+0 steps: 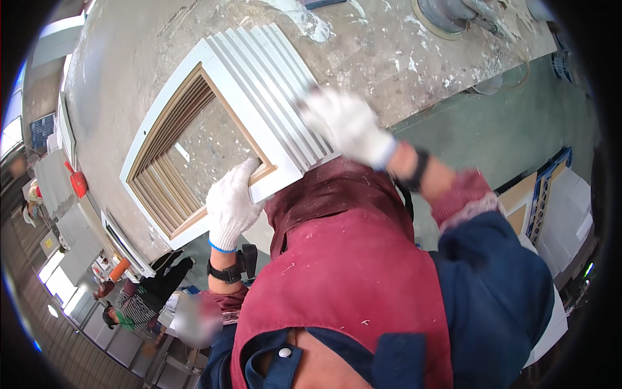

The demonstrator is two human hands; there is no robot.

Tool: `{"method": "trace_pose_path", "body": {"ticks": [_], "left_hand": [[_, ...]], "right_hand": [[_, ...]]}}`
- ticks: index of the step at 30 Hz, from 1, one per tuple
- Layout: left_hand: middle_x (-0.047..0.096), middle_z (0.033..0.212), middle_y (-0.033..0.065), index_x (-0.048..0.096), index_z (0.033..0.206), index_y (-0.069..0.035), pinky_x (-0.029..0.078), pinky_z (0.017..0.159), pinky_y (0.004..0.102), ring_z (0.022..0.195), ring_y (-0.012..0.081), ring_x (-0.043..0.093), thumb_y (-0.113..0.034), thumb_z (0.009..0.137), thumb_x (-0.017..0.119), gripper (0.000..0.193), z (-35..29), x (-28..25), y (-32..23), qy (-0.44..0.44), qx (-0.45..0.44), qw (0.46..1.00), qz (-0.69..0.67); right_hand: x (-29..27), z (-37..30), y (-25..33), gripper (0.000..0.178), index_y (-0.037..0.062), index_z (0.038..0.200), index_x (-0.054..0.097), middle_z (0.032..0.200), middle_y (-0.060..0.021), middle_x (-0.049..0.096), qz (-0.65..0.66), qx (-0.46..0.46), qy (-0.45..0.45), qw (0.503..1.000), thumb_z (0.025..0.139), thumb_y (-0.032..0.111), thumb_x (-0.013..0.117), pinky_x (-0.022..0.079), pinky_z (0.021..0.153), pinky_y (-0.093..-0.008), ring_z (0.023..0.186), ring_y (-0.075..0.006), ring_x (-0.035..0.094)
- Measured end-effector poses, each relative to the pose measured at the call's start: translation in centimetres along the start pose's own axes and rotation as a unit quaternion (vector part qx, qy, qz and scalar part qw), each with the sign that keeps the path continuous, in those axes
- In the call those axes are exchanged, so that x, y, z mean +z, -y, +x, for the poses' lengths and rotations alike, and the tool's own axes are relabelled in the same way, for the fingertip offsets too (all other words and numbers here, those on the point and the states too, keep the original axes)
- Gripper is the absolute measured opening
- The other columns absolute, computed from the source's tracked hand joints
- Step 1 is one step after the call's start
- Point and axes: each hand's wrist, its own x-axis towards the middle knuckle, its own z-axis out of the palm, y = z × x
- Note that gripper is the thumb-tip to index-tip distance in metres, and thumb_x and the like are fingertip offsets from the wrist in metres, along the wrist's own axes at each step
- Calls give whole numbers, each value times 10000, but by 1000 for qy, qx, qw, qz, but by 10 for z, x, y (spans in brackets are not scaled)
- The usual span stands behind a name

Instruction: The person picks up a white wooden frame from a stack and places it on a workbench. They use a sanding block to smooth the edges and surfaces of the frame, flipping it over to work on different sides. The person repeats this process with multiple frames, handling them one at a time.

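Note:
A stack of white frames (pixel 271 84) stands on edge on the stained worktable, close against my apron. Each has a large opening with one curved side, and the inner edges are tan. My left hand (pixel 228 206), in a white knitted glove, is closed around the near corner of the front frame (pixel 227 91), the thumb side over its face. My right hand (pixel 350 128), also gloved, is at the right side of the stack by the ribbed outer edges. Motion blurs its fingers, so I cannot make out their pose or whether they touch the frames.
White smears mark the worktable (pixel 363 71), whose edge runs down at the right. A grey cylindrical object (pixel 444 16) with a hose stands at the far right. Panels (pixel 564 214) and a blue rack (pixel 551 188) lie right; a red tool (pixel 76 179) and another person (pixel 139 305) are left.

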Motion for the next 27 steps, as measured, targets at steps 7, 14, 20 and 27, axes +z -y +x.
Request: {"method": "trace_pose_path", "body": {"ticks": [7,14,20,27], "left_hand": [[649,1056,122,578,1153,-96,501,814,382,961,307,630,-271,695,750,519,-2,-2,-8,16,25,1000,7],[655,1018,145,585,1130,-74,507,800,388,941,326,638,-199,622,774,556,-2,-3,-11,10,13,1000,-8],[656,1012,129,584,1140,-85,505,808,386,943,315,639,-234,643,778,554,-4,1,-7,-5,25,1000,3],[657,1018,131,589,1135,-73,498,820,393,972,318,634,-256,587,826,625,-4,-2,-9,27,16,999,23]], "right_hand": [[12,75,-40,280,109,1094,543,973,-147,622,87,216,88,968,983,309,381,524,741,-423,863,-305,642],[17,67,-33,195,126,954,581,961,-131,616,57,82,23,995,924,288,476,537,659,-389,874,-275,638],[-16,12,12,161,158,996,615,912,-67,616,94,99,214,967,885,226,521,547,664,-353,766,-230,639],[40,101,-73,202,159,1001,604,869,-64,612,96,29,-58,993,927,288,467,521,697,-392,844,-254,626]]}}
